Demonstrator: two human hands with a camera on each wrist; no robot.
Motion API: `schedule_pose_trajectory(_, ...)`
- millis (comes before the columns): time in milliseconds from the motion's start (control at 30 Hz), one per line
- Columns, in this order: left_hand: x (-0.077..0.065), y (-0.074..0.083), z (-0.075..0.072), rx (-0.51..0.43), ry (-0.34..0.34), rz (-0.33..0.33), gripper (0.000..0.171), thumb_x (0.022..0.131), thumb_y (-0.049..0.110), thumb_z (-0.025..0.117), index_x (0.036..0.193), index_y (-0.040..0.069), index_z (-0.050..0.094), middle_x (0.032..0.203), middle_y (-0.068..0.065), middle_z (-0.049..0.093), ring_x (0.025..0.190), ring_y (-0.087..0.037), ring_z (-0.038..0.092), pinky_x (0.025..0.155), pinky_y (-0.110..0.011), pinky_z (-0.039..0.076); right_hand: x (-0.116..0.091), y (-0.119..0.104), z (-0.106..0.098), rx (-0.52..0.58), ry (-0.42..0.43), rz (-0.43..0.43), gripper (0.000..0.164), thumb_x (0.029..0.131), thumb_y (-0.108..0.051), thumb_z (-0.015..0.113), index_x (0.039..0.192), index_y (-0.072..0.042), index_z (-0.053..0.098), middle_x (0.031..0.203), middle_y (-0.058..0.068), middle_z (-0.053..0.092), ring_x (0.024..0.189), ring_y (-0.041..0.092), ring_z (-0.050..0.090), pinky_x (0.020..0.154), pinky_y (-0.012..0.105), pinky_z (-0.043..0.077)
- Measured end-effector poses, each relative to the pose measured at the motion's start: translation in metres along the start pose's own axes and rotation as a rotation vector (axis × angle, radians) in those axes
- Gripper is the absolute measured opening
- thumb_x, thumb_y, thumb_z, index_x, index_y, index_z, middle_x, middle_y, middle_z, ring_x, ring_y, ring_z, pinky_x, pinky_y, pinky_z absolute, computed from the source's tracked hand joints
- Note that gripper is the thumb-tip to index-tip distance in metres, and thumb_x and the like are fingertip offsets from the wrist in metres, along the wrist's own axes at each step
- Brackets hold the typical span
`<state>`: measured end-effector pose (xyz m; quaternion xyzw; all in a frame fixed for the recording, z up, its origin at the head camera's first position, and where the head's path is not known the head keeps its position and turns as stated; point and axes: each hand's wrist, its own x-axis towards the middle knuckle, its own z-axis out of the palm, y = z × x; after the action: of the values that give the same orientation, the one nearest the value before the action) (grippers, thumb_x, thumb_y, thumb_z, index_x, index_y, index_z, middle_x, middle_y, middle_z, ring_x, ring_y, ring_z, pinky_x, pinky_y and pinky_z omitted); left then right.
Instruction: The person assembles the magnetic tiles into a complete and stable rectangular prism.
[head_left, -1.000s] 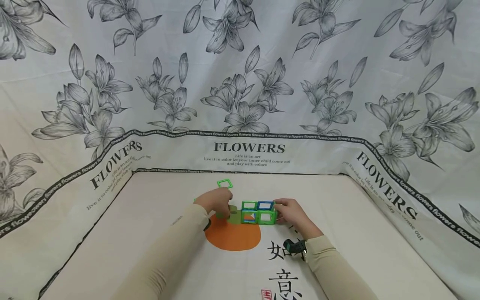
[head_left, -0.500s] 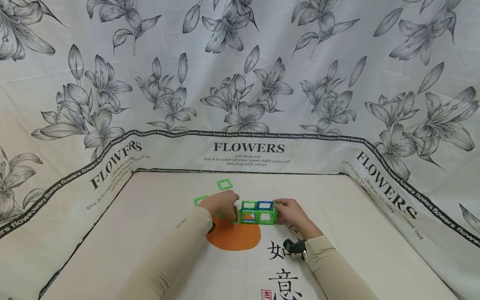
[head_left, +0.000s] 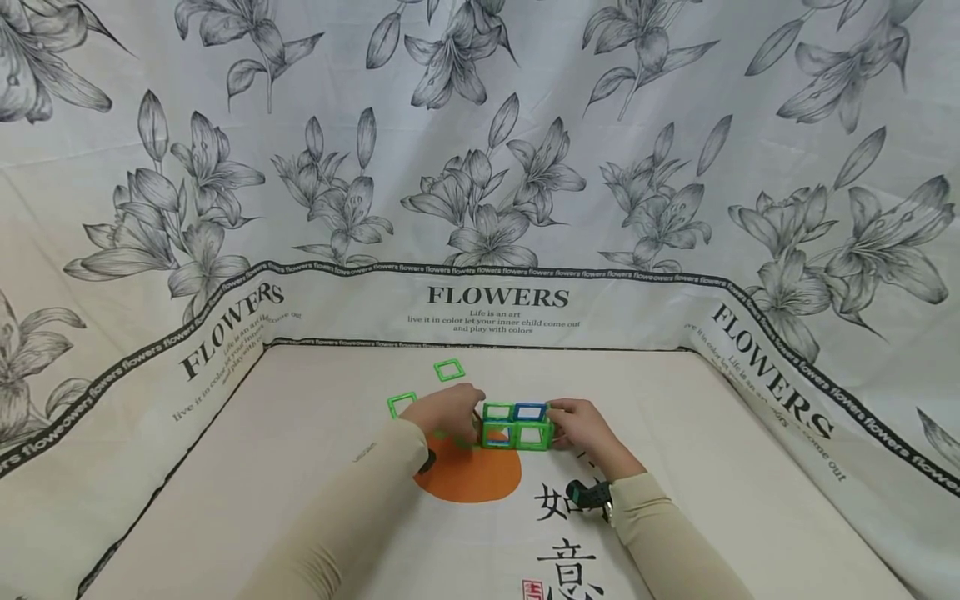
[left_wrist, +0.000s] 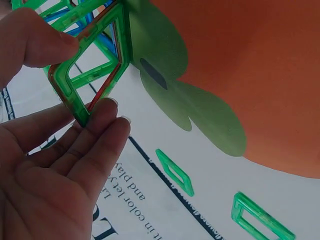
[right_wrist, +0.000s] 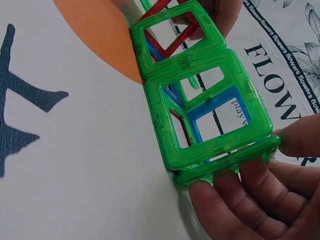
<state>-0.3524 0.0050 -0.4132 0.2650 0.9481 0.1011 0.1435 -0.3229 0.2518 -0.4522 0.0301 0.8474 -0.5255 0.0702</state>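
Note:
A box-like block of magnetic tiles point(head_left: 515, 433), mostly green with some blue and red, stands at the middle of the table. My left hand point(head_left: 448, 410) is at its left end, pinching a magnetic tile point(left_wrist: 75, 103) with green and red edges between thumb and fingers. That tile sits right at the block's end in the left wrist view. On the other end my right hand point(head_left: 583, 423) grips the green end tile point(right_wrist: 230, 160), thumb on one side and fingers on the other. A red tile point(right_wrist: 192, 31) shows at the block's far end in the right wrist view, near the left fingers.
Two loose green tiles lie beyond the left hand: one farther back point(head_left: 449, 362), one nearer point(head_left: 401, 397). The tablecloth point(head_left: 322, 467) bears a printed orange fruit point(head_left: 472, 483) and black characters. A flowered curtain point(head_left: 480, 233) encloses the back and sides.
My left hand has moved right, from over the printed leaves to the block's left end, bringing a tile there. The nearer loose tile has come into view. My right hand has stayed put.

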Motion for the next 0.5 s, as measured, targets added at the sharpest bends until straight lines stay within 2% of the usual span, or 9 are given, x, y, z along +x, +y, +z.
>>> schedule_pose_trajectory(133,-0.0003,-0.0008,0.0004,-0.014,0.013,0.006,0.074,0.077,0.023,0.075,0.143,0.010,0.046,0.130,-0.004,0.057,0.105,-0.013,0.053,0.095,-0.032,0.050,-0.0003,-0.0007,0.0002,-0.001,0.001,-0.005,0.046,0.098,-0.023,0.050,0.138,0.000,0.051,0.093,0.013,0.069,0.075,0.019,0.065,0.064,0.033,0.058)
schedule_pose_trajectory(267,0.0017,-0.0025,0.0013,-0.042,0.029,0.021,0.076,0.075,0.022,0.076,0.144,0.010,0.045,0.123,-0.003,0.060,0.099,-0.012,0.054,0.092,-0.031,0.051,0.0004,-0.0007,-0.0002,-0.005,0.001,-0.006,0.046,0.098,-0.023,0.049,0.138,-0.001,0.050,0.094,0.013,0.069,0.076,0.019,0.065,0.065,0.033,0.059)
schedule_pose_trajectory(400,0.0021,-0.0032,0.0021,-0.110,0.041,0.032,0.079,0.075,0.019,0.077,0.146,0.011,0.042,0.113,-0.001,0.063,0.091,-0.012,0.056,0.087,-0.030,0.052,0.0003,-0.0002,-0.0007,-0.007,-0.001,-0.010,0.047,0.098,-0.023,0.049,0.138,0.000,0.050,0.094,0.013,0.069,0.076,0.019,0.066,0.065,0.033,0.059)
schedule_pose_trajectory(500,0.0016,-0.0029,0.0032,-0.164,0.050,0.044,0.081,0.076,0.017,0.076,0.148,0.012,0.040,0.113,-0.002,0.064,0.090,-0.013,0.058,0.085,-0.030,0.052,0.0000,0.0001,-0.0008,-0.001,-0.003,-0.008,0.046,0.098,-0.023,0.049,0.138,0.000,0.050,0.094,0.014,0.069,0.077,0.020,0.066,0.065,0.033,0.059)
